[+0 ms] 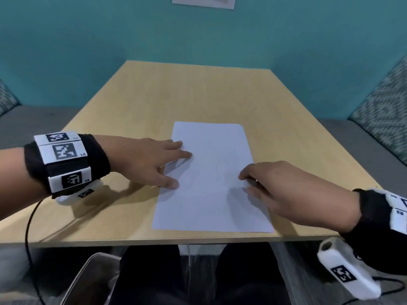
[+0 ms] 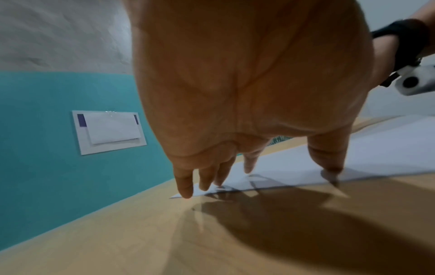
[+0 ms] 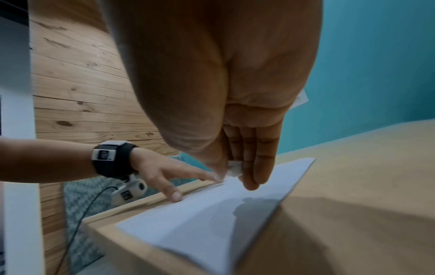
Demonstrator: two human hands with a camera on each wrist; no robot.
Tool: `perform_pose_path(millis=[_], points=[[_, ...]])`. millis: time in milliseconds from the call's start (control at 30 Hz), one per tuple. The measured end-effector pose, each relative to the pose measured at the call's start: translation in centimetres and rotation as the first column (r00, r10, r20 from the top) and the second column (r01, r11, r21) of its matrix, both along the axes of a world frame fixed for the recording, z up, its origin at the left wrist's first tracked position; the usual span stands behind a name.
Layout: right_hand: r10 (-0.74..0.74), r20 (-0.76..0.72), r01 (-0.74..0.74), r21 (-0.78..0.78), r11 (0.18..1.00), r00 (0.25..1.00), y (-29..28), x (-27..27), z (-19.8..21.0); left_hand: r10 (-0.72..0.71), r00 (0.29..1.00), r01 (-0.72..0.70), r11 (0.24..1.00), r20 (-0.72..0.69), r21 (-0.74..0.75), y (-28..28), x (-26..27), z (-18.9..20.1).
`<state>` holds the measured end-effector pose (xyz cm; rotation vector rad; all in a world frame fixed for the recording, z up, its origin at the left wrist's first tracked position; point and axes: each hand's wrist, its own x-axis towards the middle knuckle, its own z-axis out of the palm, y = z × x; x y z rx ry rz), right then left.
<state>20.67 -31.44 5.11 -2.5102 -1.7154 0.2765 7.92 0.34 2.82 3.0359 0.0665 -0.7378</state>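
A white sheet of paper [image 1: 209, 172] lies flat on the wooden table [image 1: 154, 95], close to the near edge. My left hand [image 1: 176, 168] rests on the sheet's left edge with its fingers spread and straight, fingertips [image 2: 186, 193] pressing down. My right hand [image 1: 246, 183] sits on the sheet's right side. In the right wrist view its thumb and fingers pinch a small white object [image 3: 234, 168] just above the paper [image 3: 212, 214]; I cannot tell what that object is.
A teal wall runs behind the table, with a white notice [image 2: 108, 130] fixed to it. Patterned bench cushions [image 1: 385, 111] flank the table. Below the near edge are my legs and a clear plastic bin [image 1: 88, 276]. A black cable [image 1: 28, 227] hangs from my left wrist.
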Motion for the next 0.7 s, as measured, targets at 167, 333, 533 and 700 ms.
perform_pose_path(millis=[167,333,533,700], points=[[0.050,0.008,-0.050,-0.017,0.999,0.999,1.4,-1.2,-0.6,0.006,0.997,-0.009,0.999,0.073,0.038,-1.4,-0.3,-0.3],[0.101,0.014,-0.101,-0.031,0.994,0.995,2.6,-1.7,-0.6,-0.019,0.994,0.022,0.999,0.111,-0.023,-4.5,-2.0,0.3],[0.111,0.018,-0.109,-0.061,0.992,0.994,2.6,-1.3,-0.6,-0.059,0.997,0.067,0.987,0.054,-0.144,-7.0,-4.7,0.9],[0.131,0.052,-0.124,-0.117,0.985,0.990,2.1,-1.2,-0.6,-0.074,0.997,0.077,0.971,0.023,-0.228,-7.4,-5.6,1.8]])
